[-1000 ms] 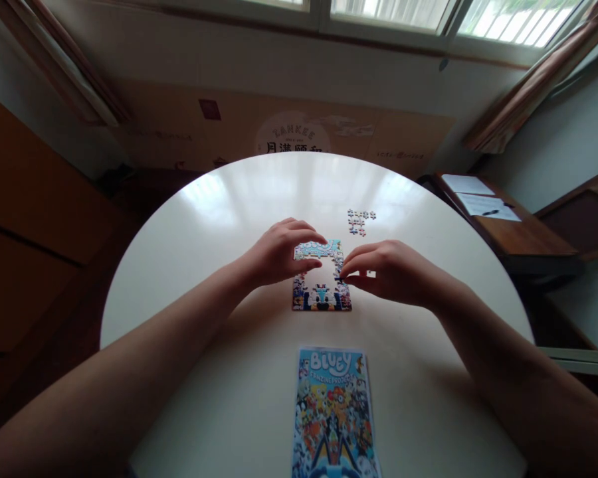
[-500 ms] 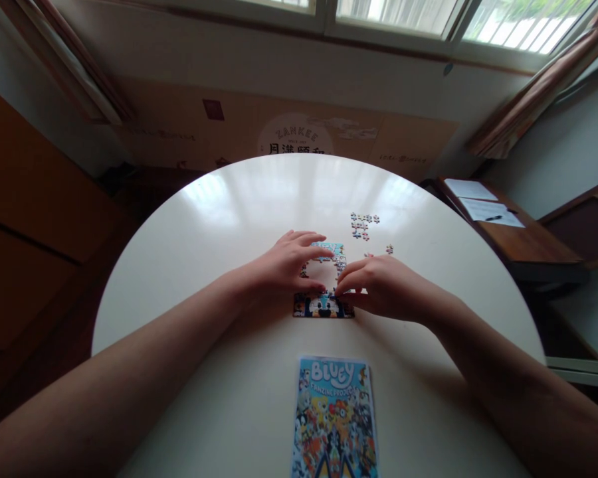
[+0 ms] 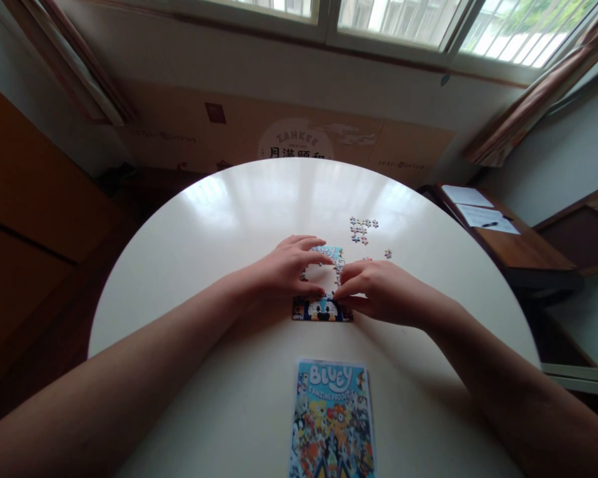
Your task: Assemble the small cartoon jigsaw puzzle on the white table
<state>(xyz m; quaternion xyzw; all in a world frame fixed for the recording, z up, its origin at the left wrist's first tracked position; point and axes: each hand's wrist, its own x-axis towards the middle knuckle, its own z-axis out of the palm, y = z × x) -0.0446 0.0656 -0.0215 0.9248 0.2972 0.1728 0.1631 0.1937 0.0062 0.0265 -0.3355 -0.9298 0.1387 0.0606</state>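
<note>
A partly assembled jigsaw puzzle (image 3: 323,309) lies flat on the white table, with an open gap in its middle where the tabletop shows. My left hand (image 3: 292,265) rests over its left side, thumb and fingers spread apart around the gap, thumb tip by the lower inner edge. On the right side, my right hand (image 3: 373,289) has its fingertips pinched at the gap's lower right corner, on a small puzzle piece that they mostly cover. Several loose puzzle pieces (image 3: 359,230) lie in rows beyond my right hand, and a single piece (image 3: 388,253) sits apart to their right.
A colourful picture sheet (image 3: 333,418) headed "Bluey" lies on the round white table (image 3: 219,411) nearest me. To the right stands a brown wooden desk (image 3: 523,249) with papers (image 3: 486,219) and a pen. Windows and a wall are behind the table.
The view has tipped slightly, so everything sits a little lower in the picture. My right fingers have closed in a bit at the gap's lower right corner; my left hand stays put.
</note>
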